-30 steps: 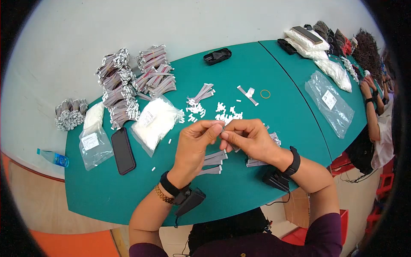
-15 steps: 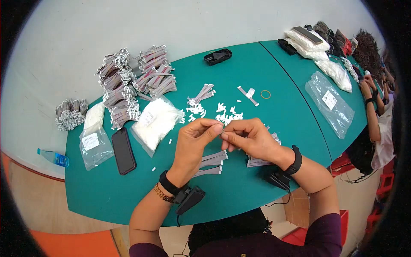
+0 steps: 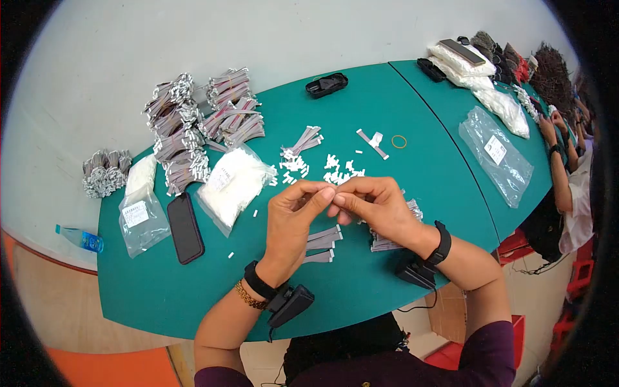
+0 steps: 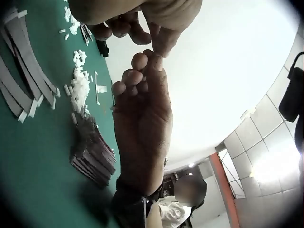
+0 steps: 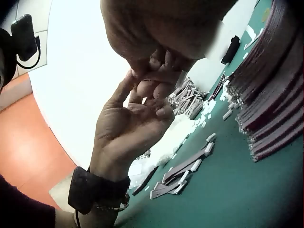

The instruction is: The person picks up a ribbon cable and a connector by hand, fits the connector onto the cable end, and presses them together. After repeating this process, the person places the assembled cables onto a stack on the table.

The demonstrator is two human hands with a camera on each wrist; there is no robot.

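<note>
Both hands meet above the table, thumb and fingertips pinched together. My left hand (image 3: 290, 219) and my right hand (image 3: 383, 209) hold what looks like a short grey ribbon cable (image 5: 178, 78), mostly covered by the fingers. Beneath and between the wrists lie a few grey ribbon cables (image 3: 324, 240) with white ends. A thicker stack of ribbon cables (image 5: 270, 90) sits below my right hand. Just beyond the fingertips are heaps of small white connectors (image 3: 342, 171), with more ribbon cables (image 3: 302, 142) behind them.
To the left are a phone (image 3: 186, 227), a bag of white connectors (image 3: 232, 182) and tall bundles of ribbon cables (image 3: 177, 132). A rubber band (image 3: 399, 142) and a black case (image 3: 327, 84) lie farther back. At right, another person's arms (image 3: 560, 168) reach over the adjoining table.
The fingertips have drawn closer together, covering the small piece that showed between them. My left wrist has shifted slightly to the right.
</note>
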